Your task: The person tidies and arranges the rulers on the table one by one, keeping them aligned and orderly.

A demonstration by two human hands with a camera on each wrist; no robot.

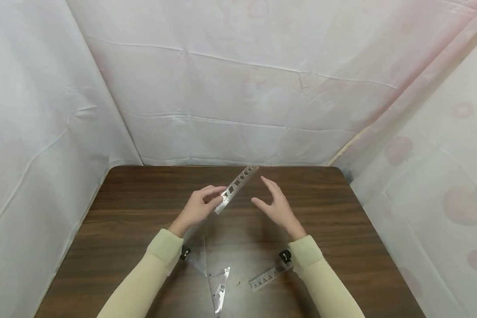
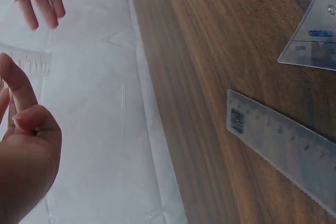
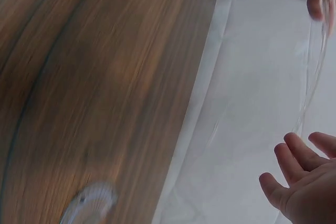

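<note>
White sheeting hangs on three sides of a dark wood bench [image 1: 143, 207], and from your head view your left hand [image 1: 198, 207] holds a clear stencil ruler [image 1: 236, 189] up off the wood, pinched near its lower end between thumb and fingertips, so the long end with the round holes juts away toward the back cloth. Your right hand [image 1: 276, 206] hovers just beside it, fingers straight and spread, gripping nothing. With so little of the ruler in your grip and nothing under the far end, it could pivot or slip out and drop flat; clear plastic on this grain is hard to find by eye. Near your sleeves lie two clear set squares [image 1: 212, 276] and a toothed ruler [image 1: 269, 276], which a lowered forearm could sweep along the bench.

Left wrist view: your curled fingers [image 2: 26, 124] show, with a frosted strip of the stencil ruler [image 2: 31, 60] just above them; I cannot tell how firm the pinch is. A flat ruler [image 2: 283, 148] and a set-square corner [image 2: 312, 35] lie on the wood.

Right wrist view: blurred, which points to quick motion; your open palm [image 3: 304, 184] sits near the ruler's thin edge [image 3: 315, 72], and a hasty reach could knock it loose
</note>
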